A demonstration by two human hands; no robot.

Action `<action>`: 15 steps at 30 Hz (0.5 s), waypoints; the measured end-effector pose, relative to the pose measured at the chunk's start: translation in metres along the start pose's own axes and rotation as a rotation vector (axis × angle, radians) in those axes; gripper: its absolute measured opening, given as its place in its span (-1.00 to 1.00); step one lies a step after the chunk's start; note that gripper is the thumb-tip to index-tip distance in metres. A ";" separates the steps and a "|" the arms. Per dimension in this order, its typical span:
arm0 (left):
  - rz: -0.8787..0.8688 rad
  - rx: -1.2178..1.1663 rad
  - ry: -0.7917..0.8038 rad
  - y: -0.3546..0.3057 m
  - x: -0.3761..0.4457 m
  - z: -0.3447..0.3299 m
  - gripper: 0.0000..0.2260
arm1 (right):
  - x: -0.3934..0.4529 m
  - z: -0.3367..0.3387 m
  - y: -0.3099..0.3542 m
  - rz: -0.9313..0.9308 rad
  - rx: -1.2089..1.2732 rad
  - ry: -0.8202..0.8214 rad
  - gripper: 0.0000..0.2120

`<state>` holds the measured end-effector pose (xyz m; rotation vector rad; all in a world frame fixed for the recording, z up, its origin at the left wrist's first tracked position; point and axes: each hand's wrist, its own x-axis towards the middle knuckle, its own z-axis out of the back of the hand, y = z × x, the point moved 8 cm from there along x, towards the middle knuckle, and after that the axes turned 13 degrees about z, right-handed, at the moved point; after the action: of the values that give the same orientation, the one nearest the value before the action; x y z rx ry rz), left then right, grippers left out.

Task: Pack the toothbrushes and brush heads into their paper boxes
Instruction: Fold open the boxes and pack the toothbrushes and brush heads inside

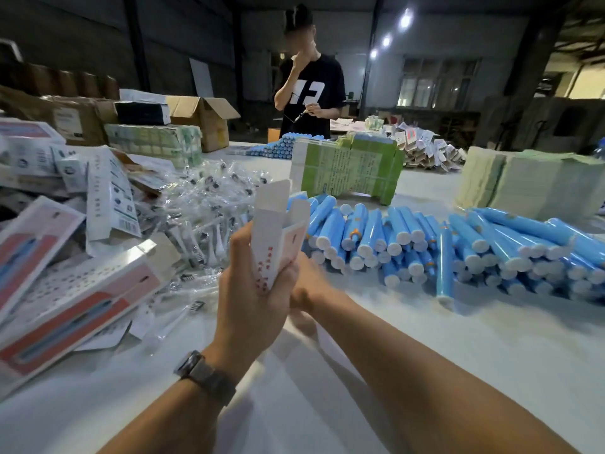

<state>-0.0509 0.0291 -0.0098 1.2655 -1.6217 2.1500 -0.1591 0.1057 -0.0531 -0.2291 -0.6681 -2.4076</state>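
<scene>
Left hand [252, 290] grips paper box [278, 237] upright above near bench [425, 355], top flaps open for loading. Right hand [307, 283] supports its lower end, grip unclear. Blue toothbrushes [425, 244] heaped right; bagged brush heads [203, 204] left.

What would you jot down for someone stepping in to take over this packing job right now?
Left hand and right hand: both grip one white-and-pink paper box, held upright, top flaps open; whether it holds anything cannot be seen.
Blue toothbrush handles with white caps: piled on the white table, right.
Clear-bagged brush heads: heaped left of centre.
Closed pink boxes: stacked far left.
Left: fill this box, close it, continue through the piles.
</scene>
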 end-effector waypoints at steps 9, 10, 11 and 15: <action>0.028 0.008 0.003 0.004 0.002 0.001 -0.50 | 0.001 0.034 -0.013 -0.119 -0.039 -0.120 -0.86; 0.023 0.002 0.008 0.004 0.002 0.001 -0.52 | -0.003 0.048 -0.014 -0.119 0.027 -0.203 -0.82; 0.022 -0.001 0.014 0.005 0.002 0.001 -0.53 | -0.007 0.063 -0.016 -0.098 0.135 -0.289 -0.81; 0.021 -0.005 0.045 0.002 0.000 -0.004 -0.51 | -0.042 0.124 -0.006 0.106 0.732 -0.443 -0.44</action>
<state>-0.0538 0.0317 -0.0114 1.1949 -1.6288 2.1685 -0.1296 0.1955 0.0371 -0.4695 -1.6297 -1.8636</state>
